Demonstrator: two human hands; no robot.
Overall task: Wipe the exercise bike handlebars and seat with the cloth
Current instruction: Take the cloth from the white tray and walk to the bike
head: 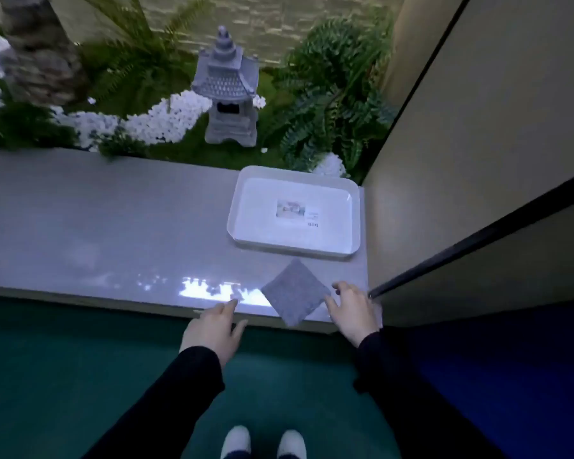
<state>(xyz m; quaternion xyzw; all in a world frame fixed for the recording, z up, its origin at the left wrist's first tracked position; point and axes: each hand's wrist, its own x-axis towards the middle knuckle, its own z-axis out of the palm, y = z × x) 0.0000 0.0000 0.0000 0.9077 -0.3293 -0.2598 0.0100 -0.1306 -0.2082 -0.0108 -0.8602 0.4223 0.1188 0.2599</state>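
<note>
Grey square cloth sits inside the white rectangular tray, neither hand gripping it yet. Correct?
Not inside. The head view shows the grey square cloth lying on the grey ledge, just on the near side of the white rectangular tray. Neither the left hand nor the right hand grips it yet.

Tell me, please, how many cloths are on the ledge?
1: a grey cloth on the ledge, between the left hand and right hand, nearer than the white tray.
</note>
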